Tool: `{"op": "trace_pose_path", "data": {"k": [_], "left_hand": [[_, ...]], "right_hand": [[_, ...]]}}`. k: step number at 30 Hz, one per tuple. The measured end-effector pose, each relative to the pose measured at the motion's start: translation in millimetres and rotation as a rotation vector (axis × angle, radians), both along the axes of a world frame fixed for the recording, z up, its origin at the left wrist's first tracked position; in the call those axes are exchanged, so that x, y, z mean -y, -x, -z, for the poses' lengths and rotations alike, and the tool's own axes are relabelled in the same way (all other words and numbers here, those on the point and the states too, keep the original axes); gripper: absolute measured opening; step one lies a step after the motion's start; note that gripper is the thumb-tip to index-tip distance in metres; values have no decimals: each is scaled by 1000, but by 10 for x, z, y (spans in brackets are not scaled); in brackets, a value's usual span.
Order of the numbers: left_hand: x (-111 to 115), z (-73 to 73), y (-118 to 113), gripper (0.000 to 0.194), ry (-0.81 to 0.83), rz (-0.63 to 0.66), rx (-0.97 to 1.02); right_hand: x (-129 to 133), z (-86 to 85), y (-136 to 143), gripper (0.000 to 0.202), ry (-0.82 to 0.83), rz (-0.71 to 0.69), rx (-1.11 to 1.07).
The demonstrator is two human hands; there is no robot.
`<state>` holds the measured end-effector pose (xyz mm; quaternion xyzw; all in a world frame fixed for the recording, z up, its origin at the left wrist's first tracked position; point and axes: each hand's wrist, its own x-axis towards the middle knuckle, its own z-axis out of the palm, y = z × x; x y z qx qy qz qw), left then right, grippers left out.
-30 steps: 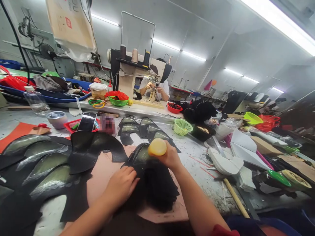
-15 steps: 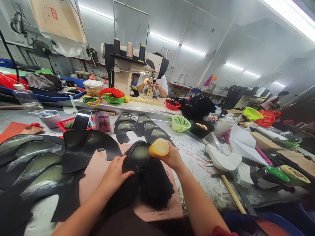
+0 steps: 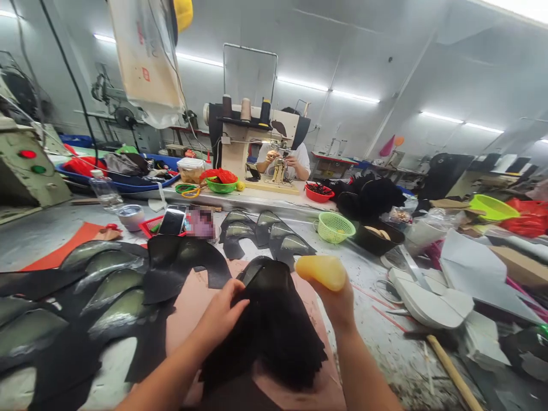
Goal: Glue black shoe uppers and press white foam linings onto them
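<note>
1. Black stack [image 3: 278, 319] on pink sheet [image 3: 185, 317], 6 o'clock in view
2. Right hand [image 3: 338, 301] clasping yellow bottle [image 3: 323, 270], 2 o'clock of stack
3. Left hand [image 3: 220, 314] at stack's 10 o'clock edge, can't tell if gripping

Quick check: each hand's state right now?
Left hand: at the left edge of the black stack; whether it grips anything cannot be told.
Right hand: closed, holding the yellow tapered object.

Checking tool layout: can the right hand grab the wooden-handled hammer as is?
Probably not without freeing its grip: the right hand is wrapped around a yellow bottle. Otherwise the way looks free: the hammer lies to that hand's right, nothing tall between them.
</note>
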<state>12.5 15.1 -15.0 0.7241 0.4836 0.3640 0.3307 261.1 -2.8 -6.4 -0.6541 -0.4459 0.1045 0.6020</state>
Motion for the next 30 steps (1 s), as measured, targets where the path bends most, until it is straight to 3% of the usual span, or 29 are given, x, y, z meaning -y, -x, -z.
{"op": "trace_pose_path", "data": {"k": [2,5,8,10,13,17,19,23,28,30], "left_hand": [[-133,-91,252,29,131,-26,147],[-408,-148,876,50,189,-211,210],[-641,-84,1427,44,95,-334,-71],[-685,-21,1533,39,-18,-411,-278],[-513,61,1215,34,-174,-378,-386],[-21,220,447,26,-415,70,-536],[178,323,209,24,-512,122,-592],[309,449,128,25,-628,101,-654],[273,432,181,24,-729,125,-664],[271,437,175,24,-730,124,-642]], "right_hand": [[82,0,-19,61,-9,-33,-68],[148,15,-41,57,-21,-127,-110],[142,14,20,54,-11,-263,-82],[107,-19,129,55,24,-317,-15],[21,-105,371,57,73,-351,146],[-167,-209,662,51,117,-596,375],[-284,-244,731,43,154,-666,493],[-454,-309,793,37,175,-508,601],[-501,-402,872,42,238,-868,723],[-518,-427,846,43,271,-770,710]]}}
